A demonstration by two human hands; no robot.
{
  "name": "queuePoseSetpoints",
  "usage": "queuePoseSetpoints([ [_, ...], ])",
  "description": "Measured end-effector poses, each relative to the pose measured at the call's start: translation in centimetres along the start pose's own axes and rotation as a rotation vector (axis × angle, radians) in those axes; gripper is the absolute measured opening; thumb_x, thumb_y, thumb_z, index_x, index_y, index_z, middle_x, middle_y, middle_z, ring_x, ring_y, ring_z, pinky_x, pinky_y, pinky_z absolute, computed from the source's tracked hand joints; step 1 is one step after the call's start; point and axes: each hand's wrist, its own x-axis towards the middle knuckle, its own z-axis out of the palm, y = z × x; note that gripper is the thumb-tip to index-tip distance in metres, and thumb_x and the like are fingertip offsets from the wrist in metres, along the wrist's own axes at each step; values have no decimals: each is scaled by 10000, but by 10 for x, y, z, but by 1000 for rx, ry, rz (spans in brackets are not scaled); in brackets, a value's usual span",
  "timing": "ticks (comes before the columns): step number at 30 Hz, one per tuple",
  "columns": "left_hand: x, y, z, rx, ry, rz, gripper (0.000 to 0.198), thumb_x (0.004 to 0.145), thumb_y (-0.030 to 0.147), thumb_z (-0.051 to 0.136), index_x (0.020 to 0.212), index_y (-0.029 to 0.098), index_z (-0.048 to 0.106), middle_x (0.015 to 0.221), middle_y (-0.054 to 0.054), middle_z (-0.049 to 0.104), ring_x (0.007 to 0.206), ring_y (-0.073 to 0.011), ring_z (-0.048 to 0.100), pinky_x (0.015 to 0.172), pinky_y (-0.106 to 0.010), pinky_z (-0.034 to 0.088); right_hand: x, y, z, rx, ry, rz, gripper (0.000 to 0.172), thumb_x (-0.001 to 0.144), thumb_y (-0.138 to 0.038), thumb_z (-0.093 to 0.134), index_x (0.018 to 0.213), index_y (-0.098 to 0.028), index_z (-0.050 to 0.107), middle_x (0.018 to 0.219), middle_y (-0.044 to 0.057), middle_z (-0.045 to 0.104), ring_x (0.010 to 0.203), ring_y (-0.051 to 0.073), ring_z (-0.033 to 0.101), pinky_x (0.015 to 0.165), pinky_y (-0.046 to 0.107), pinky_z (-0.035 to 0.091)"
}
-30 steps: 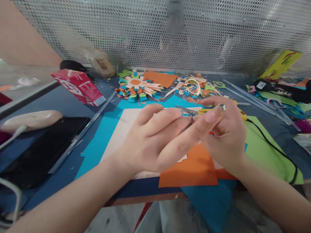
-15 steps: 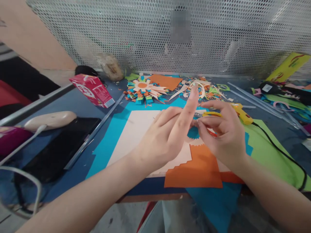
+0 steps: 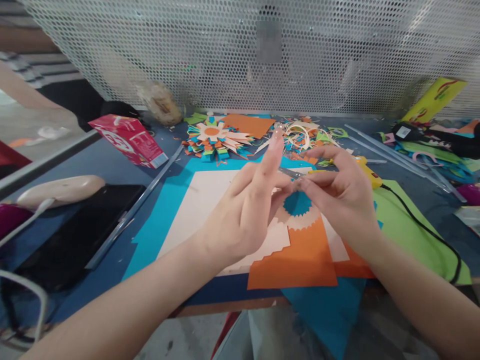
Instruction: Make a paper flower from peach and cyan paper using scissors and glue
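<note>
On my feed, both bare arms slant inward over the counter's [image 3: 221, 306] near edge, the left forearm [image 3: 131, 292] and right forearm [image 3: 422, 290]. My left hand [image 3: 240, 215] shows its back, one finger [image 3: 270, 157] raised upright, the others folded inward. My right hand [image 3: 347, 205] pinches thumb against fingertip, its upper fingers arched. The two hands' tips sit so close that I can't tell whether they touch.

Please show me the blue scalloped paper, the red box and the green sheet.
Blue scalloped paper [image 3: 297, 205], head view: middle.
Red box [image 3: 122, 141], head view: printed side.
Green sheet [image 3: 407, 230], head view: bare part.
</note>
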Motion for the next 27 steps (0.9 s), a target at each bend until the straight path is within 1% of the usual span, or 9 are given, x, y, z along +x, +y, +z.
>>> queuePoseSetpoints([
  [4,0,1,-4,10,12,4,245,879,201,389,1069,225,542,993,-10,639,876,-138,620,912,-342,455,3,-2,-3,21,42,3,267,735,-201,604,959,-222,460,577,-65,615,372,49,438,349,178,339],
  [9,1,-1,-4,55,45,11,292,883,230,398,1160,219,490,1097,-33,614,898,-155,623,889,-348,463,1,1,-1,-2,50,-43,261,750,-229,595,973,-243,461,633,-44,638,486,90,551,424,202,422],
  [11,-2,-4,-1,78,39,43,351,885,229,399,1236,240,417,1056,-15,637,899,-156,625,894,-354,455,-1,4,1,-16,37,-50,255,767,-248,577,993,-253,459,668,-35,650,521,101,574,445,213,448],
  [14,-6,-6,3,138,77,72,488,886,230,406,1342,276,236,965,11,672,888,-158,631,885,-359,454,-2,6,2,-63,29,-92,241,775,-248,562,999,-267,478,821,-8,661,568,102,595,469,225,478],
  [17,-8,-6,5,176,112,94,647,879,216,428,1392,270,38,895,9,691,848,-166,640,840,-354,472,-2,5,2,-147,48,-163,215,763,-211,559,969,-260,518,957,18,626,679,121,625,522,239,509],
  [19,-7,-6,4,199,122,117,710,872,201,441,1396,265,-33,874,4,696,810,-168,643,792,-341,487,-2,5,3,-188,70,-196,226,752,-190,560,965,-257,529,998,22,604,734,130,629,544,240,515],
  [22,-4,-7,3,263,125,194,671,869,183,433,1397,248,23,920,-18,686,784,-163,641,716,-313,501,-3,6,3,-189,71,-200,252,744,-186,565,981,-261,520,984,14,597,701,119,620,537,237,507],
  [24,-3,-9,3,303,125,252,626,865,177,430,1389,219,90,951,-40,672,772,-160,636,675,-295,500,-4,8,4,-149,30,-171,270,750,-189,558,1003,-262,499,886,-7,610,611,98,597,517,234,496],
  [27,-3,-12,3,326,122,291,595,865,196,421,1379,211,121,1012,-63,642,762,-157,626,660,-284,488,-4,10,6,-67,-34,-109,309,749,-191,561,1029,-264,454,683,-58,588,509,78,546,488,221,476],
])
